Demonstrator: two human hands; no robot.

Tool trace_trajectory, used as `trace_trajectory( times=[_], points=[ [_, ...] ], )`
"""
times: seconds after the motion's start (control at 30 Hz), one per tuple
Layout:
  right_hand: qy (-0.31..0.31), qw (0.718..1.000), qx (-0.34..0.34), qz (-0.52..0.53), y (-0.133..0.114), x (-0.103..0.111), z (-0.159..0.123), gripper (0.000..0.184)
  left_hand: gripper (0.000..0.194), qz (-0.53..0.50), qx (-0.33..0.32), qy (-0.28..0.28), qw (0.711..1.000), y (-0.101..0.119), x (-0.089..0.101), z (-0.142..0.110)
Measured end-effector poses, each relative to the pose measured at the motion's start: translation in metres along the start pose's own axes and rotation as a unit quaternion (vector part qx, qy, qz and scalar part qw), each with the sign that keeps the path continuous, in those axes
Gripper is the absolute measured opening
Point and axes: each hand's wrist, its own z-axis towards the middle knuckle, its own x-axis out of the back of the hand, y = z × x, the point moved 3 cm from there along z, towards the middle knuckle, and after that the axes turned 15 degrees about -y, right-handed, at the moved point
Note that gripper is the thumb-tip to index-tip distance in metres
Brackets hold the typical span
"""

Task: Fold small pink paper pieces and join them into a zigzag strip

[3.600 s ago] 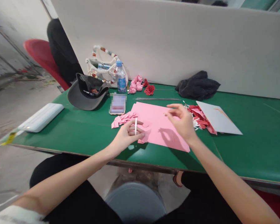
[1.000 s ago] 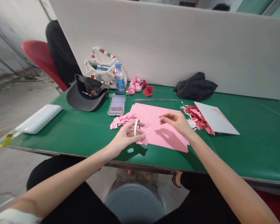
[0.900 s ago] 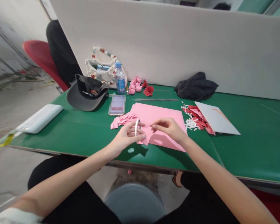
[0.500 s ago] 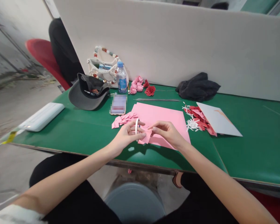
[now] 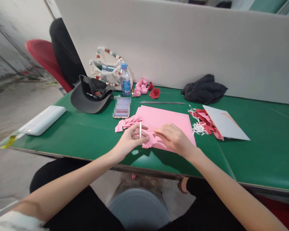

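Observation:
My left hand [image 5: 131,139] is closed round a thin white tape roll [image 5: 140,129] held on edge, and it also pinches a small pink paper piece [image 5: 149,141]. My right hand [image 5: 173,138] rests with curled fingers on that same piece, right beside the left. Both hands sit over the near left corner of a pink paper sheet [image 5: 168,120] lying on the green table [image 5: 86,131]. A heap of small pink paper pieces [image 5: 127,122] lies just behind the left hand.
Behind are a phone [image 5: 121,107], a water bottle [image 5: 125,80], a dark cap [image 5: 90,94], a beaded bag [image 5: 106,69], paper roses [image 5: 146,88], thin wires [image 5: 162,102], red scraps [image 5: 204,120], a white card [image 5: 225,122], dark cloth [image 5: 203,88] and a white board wall. A white device [image 5: 42,120] lies left.
My right hand came back from over the pink sheet to the left hand and now presses on the small pink piece. The left hand with the tape roll barely moved.

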Motion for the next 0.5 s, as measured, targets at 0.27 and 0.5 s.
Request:
trace_trajectory(
  times=[0.27, 0.5],
  points=[
    [0.021, 0.937, -0.149, 0.314, 0.008, 0.001, 0.002, 0.024, 0.038, 0.005, -0.011, 0.009, 1.000, 0.002, 0.002, -0.001],
    [0.028, 0.970, -0.059, 0.236, -0.012, 0.000, 0.005, 0.012, 0.041, 0.003, -0.007, 0.001, 1.000, 0.001, 0.003, 0.000]
  ],
)
